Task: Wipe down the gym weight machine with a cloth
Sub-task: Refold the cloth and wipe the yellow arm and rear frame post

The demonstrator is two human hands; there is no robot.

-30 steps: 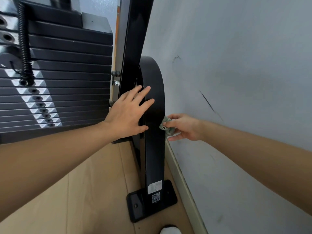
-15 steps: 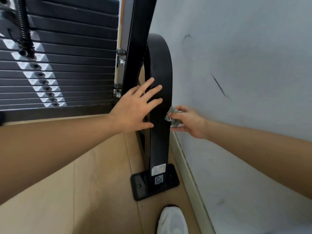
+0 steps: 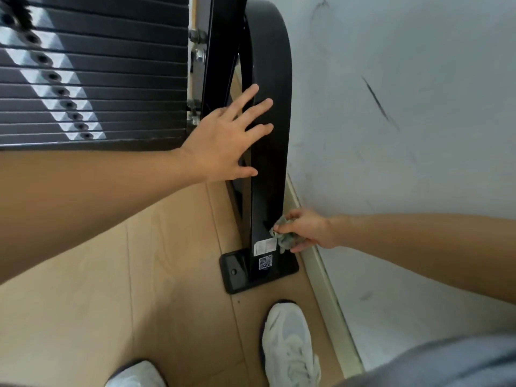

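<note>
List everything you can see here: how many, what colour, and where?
wall: one, pale grey, scuffed, right
floor: one, light wood, below
skirting board: one, cream, along the wall's foot
weight plates: one stack, black with white markings, upper left
frame post: one, black, curved, centre, beside the wall
base plate: one, black, on the floor under the post
label: one, white, low on the post
QR sticker: one, white, below the label
cloth: one, grey-green, against the post's lower right edge
shoes: two, white, bottom
left hand: one, fingers spread, resting on the post
right hand: one, gripping the cloth
</note>
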